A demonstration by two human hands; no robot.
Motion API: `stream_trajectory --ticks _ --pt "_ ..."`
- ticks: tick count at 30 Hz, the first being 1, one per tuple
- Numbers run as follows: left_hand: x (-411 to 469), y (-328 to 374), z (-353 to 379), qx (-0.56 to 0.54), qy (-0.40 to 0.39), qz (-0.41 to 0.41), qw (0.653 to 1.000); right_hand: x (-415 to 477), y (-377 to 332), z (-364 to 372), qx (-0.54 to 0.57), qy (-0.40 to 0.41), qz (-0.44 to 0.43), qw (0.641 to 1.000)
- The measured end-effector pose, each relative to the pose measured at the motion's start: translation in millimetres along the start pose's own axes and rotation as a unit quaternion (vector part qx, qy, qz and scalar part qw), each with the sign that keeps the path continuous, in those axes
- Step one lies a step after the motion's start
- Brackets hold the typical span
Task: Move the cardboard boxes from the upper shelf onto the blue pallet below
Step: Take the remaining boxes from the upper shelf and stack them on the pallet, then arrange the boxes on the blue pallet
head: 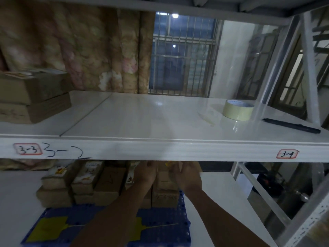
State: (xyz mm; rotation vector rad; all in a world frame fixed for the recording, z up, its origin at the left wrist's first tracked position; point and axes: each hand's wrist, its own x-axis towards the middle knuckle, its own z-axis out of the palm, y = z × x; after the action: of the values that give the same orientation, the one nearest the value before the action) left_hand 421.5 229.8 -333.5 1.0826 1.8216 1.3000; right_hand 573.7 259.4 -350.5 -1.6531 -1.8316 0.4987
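Note:
Two cardboard boxes [33, 98] lie stacked at the far left of the white upper shelf [142, 118]. Below it, several cardboard boxes [83, 186] stand in stacks at the back of the blue pallet [160, 230]. My left hand [146, 173] and my right hand [187, 177] reach under the shelf beam, palms facing each other. They press the two sides of a narrow cardboard box [164, 179] on top of the right-hand stack. The shelf beam hides my fingertips.
A roll of pale tape [237, 110] and a black pen [292, 126] lie on the right of the upper shelf. Handwritten labels mark the shelf beam [178, 150]. Yellow tags [47, 229] lie on the pallet. A slanted metal brace [263, 189] runs down at the right.

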Motion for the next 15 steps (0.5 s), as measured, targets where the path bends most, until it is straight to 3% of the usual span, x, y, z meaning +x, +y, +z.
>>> stream_trajectory --ticks 7,12,15 --pt "-48 9 -108 0.187 0.037 0.052 0.98 -35 -100 13 -0.084 -0.099 -0.193 0.973" --pt "-95 1 -222 0.252 0.089 0.035 0.963 -88 -188 45 -0.108 -0.166 -0.286 0.937" --pt "-125 -11 -292 0.306 0.125 0.007 0.944 -125 -244 63 -0.085 -0.248 -0.327 0.908"
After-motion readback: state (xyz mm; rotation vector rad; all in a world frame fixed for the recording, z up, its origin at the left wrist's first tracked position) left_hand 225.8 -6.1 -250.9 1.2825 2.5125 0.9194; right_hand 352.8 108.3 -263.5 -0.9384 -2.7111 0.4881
